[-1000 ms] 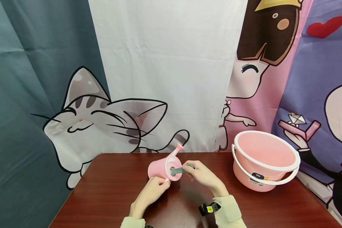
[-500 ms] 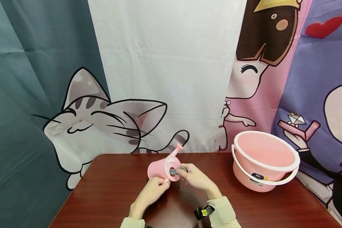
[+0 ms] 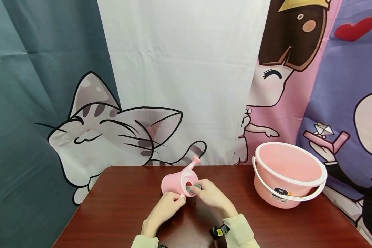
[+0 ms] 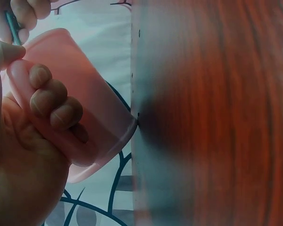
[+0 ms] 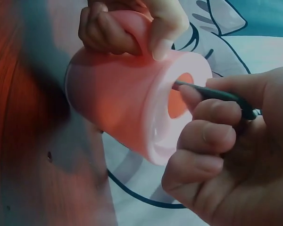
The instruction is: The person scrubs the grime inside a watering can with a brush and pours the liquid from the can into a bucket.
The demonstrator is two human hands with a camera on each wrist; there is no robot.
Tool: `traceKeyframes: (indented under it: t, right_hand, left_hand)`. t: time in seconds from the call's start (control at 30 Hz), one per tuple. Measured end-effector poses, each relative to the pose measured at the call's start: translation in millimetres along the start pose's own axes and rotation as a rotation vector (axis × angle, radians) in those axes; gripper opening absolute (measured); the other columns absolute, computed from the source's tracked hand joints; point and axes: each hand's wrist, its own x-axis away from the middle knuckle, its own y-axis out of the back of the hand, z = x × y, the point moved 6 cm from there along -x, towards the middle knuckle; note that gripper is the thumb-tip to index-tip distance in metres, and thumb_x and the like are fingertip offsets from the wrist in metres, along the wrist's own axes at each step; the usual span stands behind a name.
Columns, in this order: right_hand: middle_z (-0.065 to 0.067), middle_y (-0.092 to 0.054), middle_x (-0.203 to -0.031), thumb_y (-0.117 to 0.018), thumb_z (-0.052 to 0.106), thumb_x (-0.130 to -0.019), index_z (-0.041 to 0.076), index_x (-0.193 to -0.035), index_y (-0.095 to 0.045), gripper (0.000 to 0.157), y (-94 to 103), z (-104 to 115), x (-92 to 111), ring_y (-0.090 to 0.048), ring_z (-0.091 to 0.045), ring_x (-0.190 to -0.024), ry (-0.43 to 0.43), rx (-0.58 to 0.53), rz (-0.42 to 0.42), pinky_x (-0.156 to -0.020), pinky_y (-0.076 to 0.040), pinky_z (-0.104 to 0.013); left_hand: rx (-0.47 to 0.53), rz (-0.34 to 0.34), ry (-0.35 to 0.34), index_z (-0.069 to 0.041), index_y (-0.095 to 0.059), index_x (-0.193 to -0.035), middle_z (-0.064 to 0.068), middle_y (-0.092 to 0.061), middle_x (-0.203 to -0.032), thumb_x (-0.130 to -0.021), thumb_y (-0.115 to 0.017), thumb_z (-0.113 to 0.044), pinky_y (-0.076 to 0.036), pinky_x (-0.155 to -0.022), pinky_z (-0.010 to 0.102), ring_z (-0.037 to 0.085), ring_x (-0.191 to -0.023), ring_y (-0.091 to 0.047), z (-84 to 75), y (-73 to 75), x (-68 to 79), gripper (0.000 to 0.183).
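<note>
A pink toy watering can [image 3: 172, 183] leans over the table, its opening toward me and its spout pointing up at the back. My left hand [image 3: 170, 205] grips the can by its handle, fingers wrapped through the loop in the left wrist view. In my right hand [image 3: 215, 196] is a slim grey-green handled tool [image 5: 219, 94], pinched between thumb and fingers. The tool's far end reaches through the hole in the can's white-pink top and is hidden inside. Whether the can's base touches the table I cannot tell.
A large pink bucket [image 3: 276, 193] with a white rim and lowered handle stands at the right of the brown wooden table [image 3: 111, 206]. Cartoon-printed curtains [image 3: 186, 69] hang right behind the table's back edge.
My right hand has moved left, toward the can, and the tool has gone deeper into the opening; its toothed-looking end, visible earlier, is out of sight. The left hand and can stay put.
</note>
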Motion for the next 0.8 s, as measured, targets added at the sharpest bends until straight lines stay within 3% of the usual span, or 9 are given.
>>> traceKeyframes:
  t: [0.23,0.47,0.8]
  right_hand:
    - [0.006,-0.035,-0.055,-0.056,0.009,-0.096,-0.001,-0.069,-0.056,0.028,-3.6,-5,-2,-0.032,-0.005,-0.05,0.009,-0.102,0.039,-0.047,-0.027,-0.021]
    - [0.003,-0.031,-0.05,-0.056,0.008,-0.097,-0.007,-0.085,-0.064,0.02,1.9,-9,1,-0.025,-0.007,-0.042,-0.033,-0.174,0.104,-0.042,-0.02,-0.023]
    - [0.002,-0.034,-0.053,-0.059,0.019,-0.097,0.004,-0.08,-0.063,0.023,16.2,-6,8,-0.029,-0.01,-0.046,-0.061,-0.283,0.13,-0.044,-0.024,-0.024]
  left_hand:
    - [0.011,-0.001,0.004,-0.019,-0.037,-0.052,-0.014,-0.022,-0.048,-0.091,-0.058,-0.022,-0.022,-0.044,0.021,0.002,-0.047,-0.025,1.5,0.1,1.5,0.045]
    - [0.035,0.004,0.015,-0.018,-0.038,-0.052,-0.014,-0.024,-0.048,-0.092,-0.057,-0.021,-0.023,-0.044,0.022,0.003,-0.047,-0.027,2.8,1.0,1.8,0.045]
    - [0.05,0.002,0.021,-0.018,-0.039,-0.052,-0.013,-0.024,-0.048,-0.093,-0.057,-0.023,-0.023,-0.044,0.023,0.004,-0.048,-0.027,3.2,3.7,1.3,0.045]
